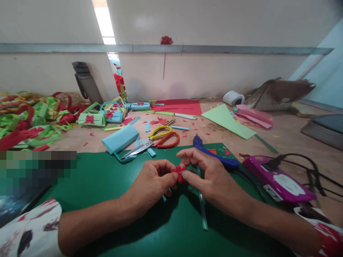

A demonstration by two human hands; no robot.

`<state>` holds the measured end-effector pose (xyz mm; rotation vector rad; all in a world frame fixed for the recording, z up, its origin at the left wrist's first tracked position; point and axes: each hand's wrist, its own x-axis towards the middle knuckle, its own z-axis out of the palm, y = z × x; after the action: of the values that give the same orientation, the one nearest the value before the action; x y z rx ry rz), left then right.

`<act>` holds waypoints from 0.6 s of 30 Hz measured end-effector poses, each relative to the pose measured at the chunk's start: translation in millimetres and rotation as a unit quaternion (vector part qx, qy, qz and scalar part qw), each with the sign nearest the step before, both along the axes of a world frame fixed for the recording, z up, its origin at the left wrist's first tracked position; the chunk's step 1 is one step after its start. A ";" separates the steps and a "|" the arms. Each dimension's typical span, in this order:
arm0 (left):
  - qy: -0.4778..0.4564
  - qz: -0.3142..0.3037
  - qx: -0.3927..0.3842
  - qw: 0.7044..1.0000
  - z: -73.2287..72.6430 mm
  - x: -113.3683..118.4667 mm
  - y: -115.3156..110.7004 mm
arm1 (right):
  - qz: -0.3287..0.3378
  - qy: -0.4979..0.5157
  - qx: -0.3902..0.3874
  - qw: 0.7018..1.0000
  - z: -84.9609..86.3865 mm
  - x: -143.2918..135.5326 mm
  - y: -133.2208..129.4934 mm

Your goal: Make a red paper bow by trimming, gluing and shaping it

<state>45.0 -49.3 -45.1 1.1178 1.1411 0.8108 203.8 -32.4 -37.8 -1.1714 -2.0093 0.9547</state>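
A small red paper bow (180, 172) is pinched between my two hands above a green mat (88, 182). My left hand (154, 182) grips its left side with thumb and forefinger, the other fingers curled beneath. On the right side, my right hand (209, 175) holds it between thumb and fingers. A clear glue stick (203, 210) lies on the mat under my right wrist. Just beyond that hand rests a blue glue gun (214, 153). Scissors (150, 144) with yellow and orange handles lie partly open beside a folded light-blue paper bag (120, 138).
Small finished paper bags (92, 119) with red bows stand at the back left, beside a heap of coloured paper pieces (34, 121) and a grey bottle (88, 84). A purple power strip (278, 180) with black cables sits to the right. Red scraps (160, 121) litter the table.
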 end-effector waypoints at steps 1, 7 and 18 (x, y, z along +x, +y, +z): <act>0.003 0.000 0.001 1.000 -0.3 -0.1 -0.2 | 0.003 -0.001 -0.002 1.000 -0.1 0.1 -0.1; 0.015 -0.014 0.005 1.000 -2.2 -0.9 0.7 | 0.013 -0.010 -0.019 1.000 -0.9 0.0 -1.6; 0.021 -0.035 0.024 0.999 -3.1 1.6 -0.6 | -0.034 0.080 -0.046 0.995 -0.2 0.0 2.3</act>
<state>46.6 -49.9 -48.1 1.2135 1.1164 0.7661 203.7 -30.2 -38.0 -1.1653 -1.8048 1.0822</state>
